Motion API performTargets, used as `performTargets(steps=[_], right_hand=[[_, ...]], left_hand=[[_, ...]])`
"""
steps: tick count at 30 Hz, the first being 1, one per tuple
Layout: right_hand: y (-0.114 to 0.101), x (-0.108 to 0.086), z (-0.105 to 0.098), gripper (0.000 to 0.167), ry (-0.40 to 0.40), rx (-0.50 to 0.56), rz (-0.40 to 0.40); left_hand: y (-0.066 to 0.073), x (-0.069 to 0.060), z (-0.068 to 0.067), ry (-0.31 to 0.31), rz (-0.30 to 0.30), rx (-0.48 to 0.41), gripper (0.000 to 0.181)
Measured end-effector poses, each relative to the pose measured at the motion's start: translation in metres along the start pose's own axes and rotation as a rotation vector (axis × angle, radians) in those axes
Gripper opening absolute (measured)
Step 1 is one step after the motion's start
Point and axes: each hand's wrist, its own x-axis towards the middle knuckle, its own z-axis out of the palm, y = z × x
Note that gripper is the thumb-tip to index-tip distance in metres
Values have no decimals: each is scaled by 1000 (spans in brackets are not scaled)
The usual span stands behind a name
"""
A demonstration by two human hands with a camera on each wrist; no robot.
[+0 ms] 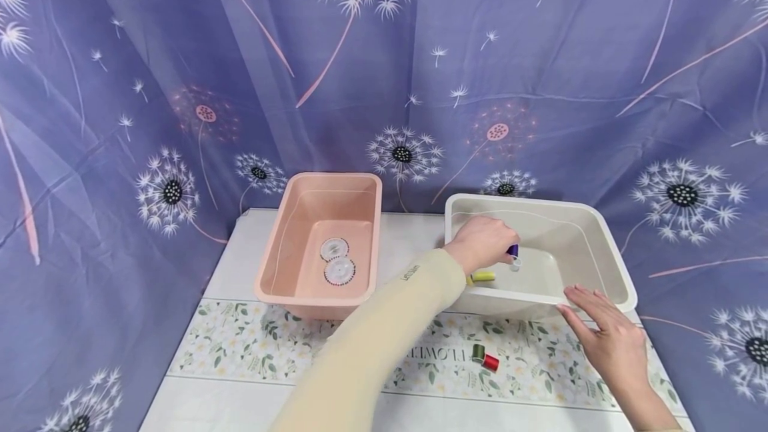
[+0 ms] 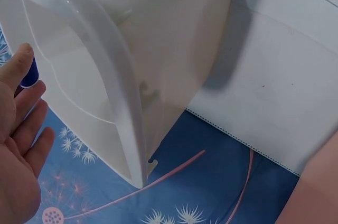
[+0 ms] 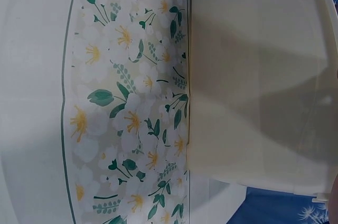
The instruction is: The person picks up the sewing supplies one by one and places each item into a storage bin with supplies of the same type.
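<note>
My left hand [image 1: 485, 243] reaches over the near left part of a white bin [image 1: 540, 300] and pinches a purple-blue thread spool [image 1: 513, 251]. In the left wrist view the spool [image 2: 30, 75] sits between the thumb and fingers of that hand [image 2: 21, 129]. A small clear or whitish piece [image 1: 516, 263] shows just below it; its kind cannot be made out. Beneath the left wrist, a yellow spool [image 1: 482, 277] lies in the bin, partly hidden. My right hand [image 1: 615, 339] has its fingers extended over the bin's near right rim and holds nothing.
In front of the white bin, a green spool [image 1: 478, 353] and a red spool [image 1: 491, 362] lie together on the floral tablecloth [image 1: 240, 339]. To the left, a pink bin [image 1: 318, 300] contains two round pin wheels [image 1: 339, 271]. A blue dandelion curtain [image 1: 336, 119] hangs behind.
</note>
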Motion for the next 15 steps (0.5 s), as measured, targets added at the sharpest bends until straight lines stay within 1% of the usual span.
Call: performTargets(steps=[9, 15], right_hand=[[2, 0, 1, 74, 20, 10, -12], [3, 0, 2, 73, 22, 10, -14]], left_hand=[[4, 8, 8, -43, -42, -23, 24], [5, 9, 9, -67, -60, -29, 35]])
